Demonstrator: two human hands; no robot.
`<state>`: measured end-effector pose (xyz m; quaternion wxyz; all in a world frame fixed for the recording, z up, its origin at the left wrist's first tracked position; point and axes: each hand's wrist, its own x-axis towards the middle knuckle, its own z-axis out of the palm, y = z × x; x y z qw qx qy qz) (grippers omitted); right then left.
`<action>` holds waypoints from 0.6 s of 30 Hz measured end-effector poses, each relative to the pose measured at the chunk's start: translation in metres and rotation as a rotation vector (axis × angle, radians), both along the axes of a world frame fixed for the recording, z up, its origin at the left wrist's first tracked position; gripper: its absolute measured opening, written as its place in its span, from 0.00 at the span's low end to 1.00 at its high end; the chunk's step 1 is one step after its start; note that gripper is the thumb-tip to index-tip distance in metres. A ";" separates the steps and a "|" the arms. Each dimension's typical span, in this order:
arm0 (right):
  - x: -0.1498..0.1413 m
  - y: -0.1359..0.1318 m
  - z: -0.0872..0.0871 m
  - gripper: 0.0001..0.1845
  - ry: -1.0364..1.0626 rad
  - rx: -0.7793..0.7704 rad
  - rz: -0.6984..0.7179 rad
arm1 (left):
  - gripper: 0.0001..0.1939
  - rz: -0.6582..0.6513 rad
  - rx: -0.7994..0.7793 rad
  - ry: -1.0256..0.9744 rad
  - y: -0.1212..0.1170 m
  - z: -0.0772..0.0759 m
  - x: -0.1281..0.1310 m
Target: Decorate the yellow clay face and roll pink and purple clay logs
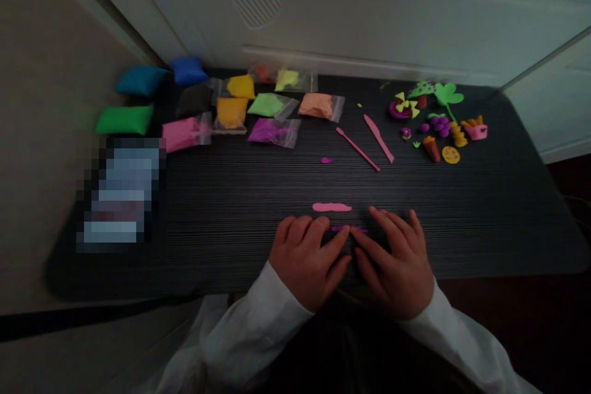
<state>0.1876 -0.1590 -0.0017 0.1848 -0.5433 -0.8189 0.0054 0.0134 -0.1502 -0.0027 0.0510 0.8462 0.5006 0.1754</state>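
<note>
A thin purple clay strip [340,229] lies on the dark table, under the tips of both index fingers. My left hand [308,258] rests at its left, the index finger stretched onto the strip and the other fingers bent. From the right, my right hand [398,261] touches it with an index fingertip, fingers spread. Just beyond the hands lies a flat pink clay strip [331,207] with wavy edges. A small purple clay drop [325,160] sits farther back. Neither hand grips anything.
Pink modelling tools, a thin stick [357,149] and a knife [379,138], lie behind. Several clay bags, such as a purple one [272,132], line the back left. Small clay figures, including a yellow disc [451,155], stand at right. A blurred-out device [122,194] lies left.
</note>
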 end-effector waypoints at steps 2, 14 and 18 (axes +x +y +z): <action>0.000 0.000 -0.001 0.14 -0.007 -0.002 -0.004 | 0.20 -0.003 0.020 -0.008 0.000 -0.001 0.000; -0.002 0.001 0.001 0.16 -0.026 0.002 -0.020 | 0.21 -0.026 0.017 -0.012 -0.001 -0.001 -0.002; -0.002 0.001 0.002 0.15 -0.048 -0.018 -0.005 | 0.20 -0.030 0.025 -0.023 -0.001 -0.001 -0.003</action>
